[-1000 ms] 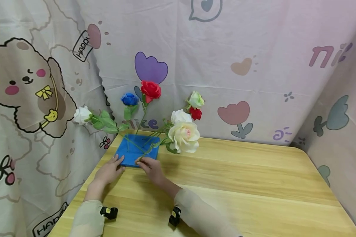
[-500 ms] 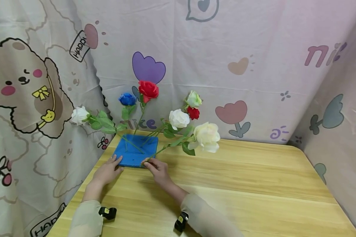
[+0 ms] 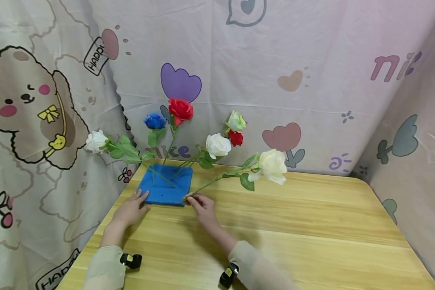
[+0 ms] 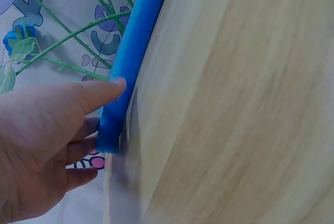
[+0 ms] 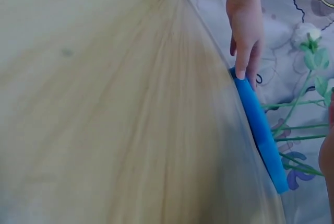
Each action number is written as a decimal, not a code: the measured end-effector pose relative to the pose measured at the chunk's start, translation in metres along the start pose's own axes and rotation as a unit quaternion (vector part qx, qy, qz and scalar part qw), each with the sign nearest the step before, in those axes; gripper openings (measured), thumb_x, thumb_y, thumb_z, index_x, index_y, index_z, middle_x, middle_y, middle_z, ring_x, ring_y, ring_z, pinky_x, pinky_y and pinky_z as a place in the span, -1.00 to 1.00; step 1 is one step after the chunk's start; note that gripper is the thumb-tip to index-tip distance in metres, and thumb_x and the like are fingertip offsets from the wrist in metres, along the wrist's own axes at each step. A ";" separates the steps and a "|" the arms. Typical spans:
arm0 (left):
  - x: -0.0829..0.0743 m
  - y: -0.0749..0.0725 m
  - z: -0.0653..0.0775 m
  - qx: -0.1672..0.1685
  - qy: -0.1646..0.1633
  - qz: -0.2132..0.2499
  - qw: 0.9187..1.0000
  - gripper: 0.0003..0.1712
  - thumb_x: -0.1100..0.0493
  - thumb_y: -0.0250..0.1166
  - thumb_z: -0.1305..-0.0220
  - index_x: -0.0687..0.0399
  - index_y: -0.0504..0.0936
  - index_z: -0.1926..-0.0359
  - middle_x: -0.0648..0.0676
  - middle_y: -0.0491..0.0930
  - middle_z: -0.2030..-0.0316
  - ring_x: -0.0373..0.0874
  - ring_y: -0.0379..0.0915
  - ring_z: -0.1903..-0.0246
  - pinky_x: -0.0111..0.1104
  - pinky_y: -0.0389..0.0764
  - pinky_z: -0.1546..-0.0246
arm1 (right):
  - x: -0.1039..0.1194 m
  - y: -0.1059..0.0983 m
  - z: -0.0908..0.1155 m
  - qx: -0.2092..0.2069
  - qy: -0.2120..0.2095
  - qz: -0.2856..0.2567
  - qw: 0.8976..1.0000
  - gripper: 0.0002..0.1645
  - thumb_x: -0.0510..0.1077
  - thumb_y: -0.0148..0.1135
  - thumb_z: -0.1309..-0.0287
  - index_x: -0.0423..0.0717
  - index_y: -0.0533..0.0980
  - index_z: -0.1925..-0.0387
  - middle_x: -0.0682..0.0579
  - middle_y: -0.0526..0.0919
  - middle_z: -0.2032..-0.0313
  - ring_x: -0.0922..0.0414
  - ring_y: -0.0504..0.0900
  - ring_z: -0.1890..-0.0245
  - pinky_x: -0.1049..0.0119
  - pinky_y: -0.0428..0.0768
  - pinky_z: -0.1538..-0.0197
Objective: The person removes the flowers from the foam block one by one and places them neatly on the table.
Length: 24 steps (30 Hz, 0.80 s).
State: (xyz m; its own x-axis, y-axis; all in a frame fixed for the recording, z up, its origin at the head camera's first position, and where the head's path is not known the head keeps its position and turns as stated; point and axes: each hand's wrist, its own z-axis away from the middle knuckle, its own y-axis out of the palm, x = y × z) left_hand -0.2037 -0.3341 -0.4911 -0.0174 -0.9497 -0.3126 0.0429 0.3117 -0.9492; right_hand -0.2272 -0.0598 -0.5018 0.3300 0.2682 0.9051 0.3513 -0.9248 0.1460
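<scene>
In the head view my left hand [image 3: 129, 209] grips the near left corner of a flat blue foam board [image 3: 172, 195]. Its thumb presses the front edge in the left wrist view, with the other fingers around the corner. At the board's near right corner, my right hand [image 3: 204, 207] pinches the lower stem of a cream artificial rose [image 3: 273, 166], which leans far to the right. Rising from the board are stems with a red rose [image 3: 181, 110], a blue rose [image 3: 154, 121] and white roses [image 3: 218, 145]. In the right wrist view only a sliver of my right hand [image 5: 329, 153] shows.
The wooden table [image 3: 293, 225] stretches to the right, its back edge close to a printed curtain [image 3: 311, 48]. A second curtain hangs along the left side. One white rose [image 3: 96, 141] juts left past the table edge. A smaller red rose [image 3: 235, 137] sits below a pale green one [image 3: 236, 121].
My right hand has shifted right to the board's near right corner, and the cream rose has swung right, away from the other flowers. My left hand stays on its corner.
</scene>
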 end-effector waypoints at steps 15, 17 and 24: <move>-0.003 0.001 -0.007 0.011 -0.025 0.003 1.000 -0.18 -0.29 -0.07 -0.45 0.19 0.16 -0.47 0.49 0.01 -0.43 0.44 -0.09 -0.42 0.33 0.17 -0.28 | 0.007 -0.036 0.006 -0.051 0.005 -0.019 0.998 -0.66 -0.19 0.16 -0.33 -0.49 0.57 0.15 -0.49 0.62 0.14 0.30 0.70 0.23 0.21 0.71 0.02; -0.003 0.001 -0.007 0.010 -0.026 0.002 1.000 -0.17 -0.29 -0.07 -0.45 0.19 0.16 -0.47 0.49 0.01 -0.43 0.44 -0.10 -0.42 0.33 0.16 -0.29 | 0.009 -0.041 0.007 -0.058 0.011 -0.025 0.998 -0.63 -0.19 0.16 -0.32 -0.53 0.54 0.14 -0.52 0.61 0.14 0.30 0.71 0.24 0.22 0.71 0.02; -0.003 0.000 -0.008 0.012 -0.027 0.001 1.000 -0.16 -0.31 -0.09 -0.45 0.19 0.17 -0.47 0.49 0.02 -0.43 0.44 -0.09 -0.42 0.33 0.16 -0.29 | 0.009 -0.060 0.011 -0.084 0.042 -0.042 0.995 -0.59 -0.18 0.18 -0.31 -0.57 0.51 0.12 -0.51 0.61 0.15 0.27 0.72 0.27 0.07 0.70 -0.01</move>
State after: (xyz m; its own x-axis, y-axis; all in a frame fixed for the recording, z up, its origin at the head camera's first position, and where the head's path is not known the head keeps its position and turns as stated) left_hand -0.2112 -0.3312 -0.4906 0.0362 -0.9496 -0.3115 0.0678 0.3133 -0.9472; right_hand -0.2354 0.0008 -0.5073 0.2286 0.3292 0.9162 0.2204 -0.9341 0.2807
